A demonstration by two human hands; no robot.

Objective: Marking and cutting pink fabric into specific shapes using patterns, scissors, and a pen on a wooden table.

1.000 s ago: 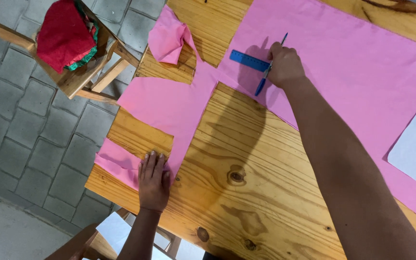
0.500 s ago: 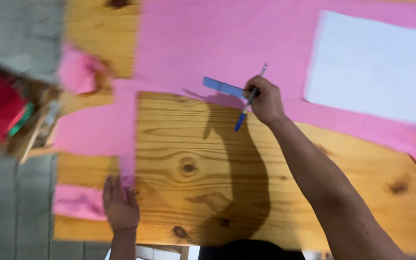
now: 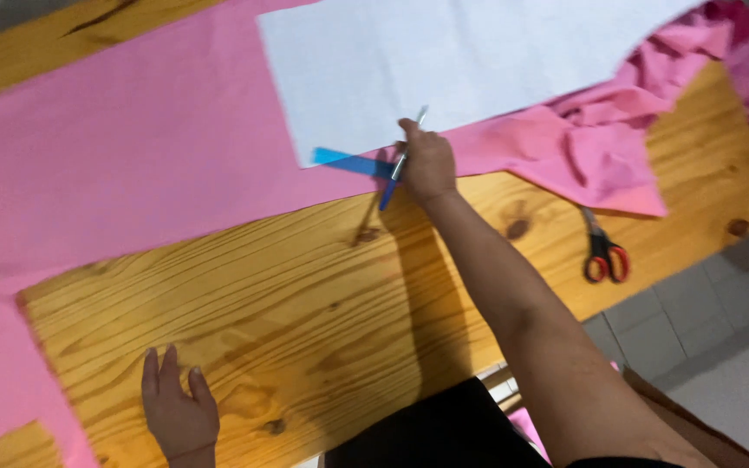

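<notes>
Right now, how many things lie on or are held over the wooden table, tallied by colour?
Pink: 1, the pink fabric
White: 1, the paper sheet
Blue: 2, the ruler and the pen in the right hand
Red-handled: 1, the scissors
Total: 5
The left hand lies flat on the bare table, holding nothing.

place: looks to us like a home sewing setup
table: we see a knotty wooden table (image 3: pixel 305 295), nothing industrial
fabric: pink cloth (image 3: pixel 132 156) spread across the far side, bunched at far right
pattern: white paper sheet (image 3: pixel 444 61) on the cloth
tools: red-handled scissors (image 3: pixel 604 251) right, blue ruler (image 3: pixel 348 161)
floor: grey tiles (image 3: pixel 721 347)
</notes>
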